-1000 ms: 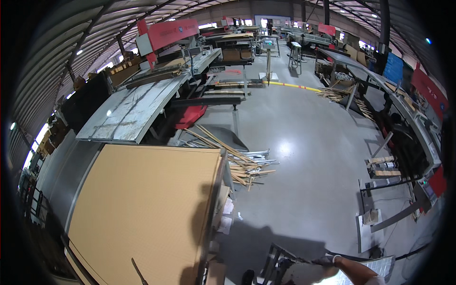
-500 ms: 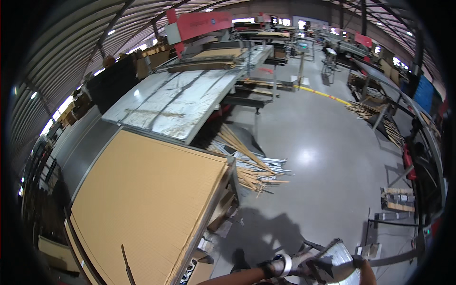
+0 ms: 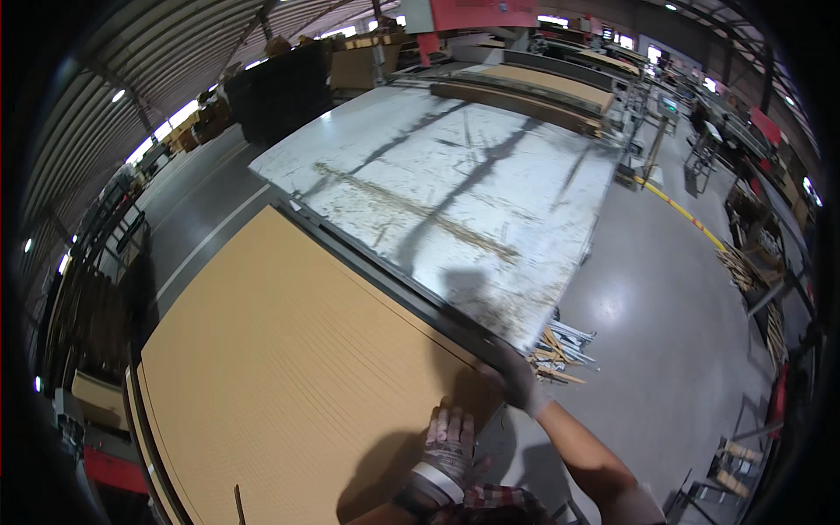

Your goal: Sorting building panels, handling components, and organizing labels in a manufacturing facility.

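A large tan corrugated cardboard sheet [image 3: 297,350] lies flat in front of me, with fine ridges across it. My left hand [image 3: 448,442], in a grey glove with a white band at the wrist, rests near its right edge. Its fingers are stretched out and hold nothing. At the sheet's far right corner is my right hand [image 3: 518,381], also gloved. Its blurred fingers are partly hidden, so whether they grip the corner cannot be made out. Along the sheet's far side runs a dark rail [image 3: 385,273], its near end close to my right hand.
Beyond the rail stands a wide, scuffed white table [image 3: 455,175], with brown boards [image 3: 525,105] at its far end. Wood and metal strips [image 3: 560,350] lie on the floor to the right. Farther off are a yellow floor strip [image 3: 682,210] and racks at both sides.
Both hands have come from beside a pale panel at the lower right to the cardboard sheet. My view has shifted left and closer to the white table.
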The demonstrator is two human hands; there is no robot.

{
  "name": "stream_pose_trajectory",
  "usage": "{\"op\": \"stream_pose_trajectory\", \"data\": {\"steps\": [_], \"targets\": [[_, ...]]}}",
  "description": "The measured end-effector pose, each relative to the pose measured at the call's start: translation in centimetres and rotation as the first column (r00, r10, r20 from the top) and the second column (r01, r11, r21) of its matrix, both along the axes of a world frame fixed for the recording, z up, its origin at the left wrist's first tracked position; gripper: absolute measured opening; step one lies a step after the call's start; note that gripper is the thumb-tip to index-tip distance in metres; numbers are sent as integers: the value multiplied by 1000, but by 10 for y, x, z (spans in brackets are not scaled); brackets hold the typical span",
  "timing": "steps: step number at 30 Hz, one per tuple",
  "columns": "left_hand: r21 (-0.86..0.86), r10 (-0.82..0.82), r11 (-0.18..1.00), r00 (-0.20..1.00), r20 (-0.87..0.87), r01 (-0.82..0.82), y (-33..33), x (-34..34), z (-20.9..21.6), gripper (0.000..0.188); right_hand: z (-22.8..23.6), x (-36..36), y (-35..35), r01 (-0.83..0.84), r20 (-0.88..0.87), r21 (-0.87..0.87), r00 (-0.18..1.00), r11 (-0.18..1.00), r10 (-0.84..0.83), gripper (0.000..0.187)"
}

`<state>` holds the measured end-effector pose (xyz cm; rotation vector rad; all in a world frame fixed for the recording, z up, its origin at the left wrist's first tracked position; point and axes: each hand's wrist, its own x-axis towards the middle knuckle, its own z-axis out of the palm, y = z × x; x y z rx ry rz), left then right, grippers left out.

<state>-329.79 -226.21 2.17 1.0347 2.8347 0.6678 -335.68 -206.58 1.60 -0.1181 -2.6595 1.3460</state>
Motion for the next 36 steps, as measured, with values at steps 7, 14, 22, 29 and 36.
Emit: {"op": "stream_pose_trajectory", "data": {"steps": [7, 14, 22, 29, 36], "targets": [[-19, 167, 986, 985, 50, -167, -44, -82, -7, 83, -51, -202, -40, -430, 623, -6, 705, 903, 339, 67], [222, 421, 874, 902, 96, -432, -8, -158, 10, 87, -33, -285, -56, -283, 591, -569, 512, 772, 623, 57], [29, 639, 766, 766, 65, -642, 48, -196, -28, 87, -62, -303, -80, -168, 583, -566, 610, 807, 537, 59], [-50, 673, 730, 730, -118, -681, 14, -242, -28, 67, -80, -319, -75, -281, 625, -549, 488, 787, 609, 74], [47, 566, 824, 821, -75, -564, 17, -243, -58, 70, -5, -321, -19, -232, 433, -750, 536, 619, 725, 43]]}}
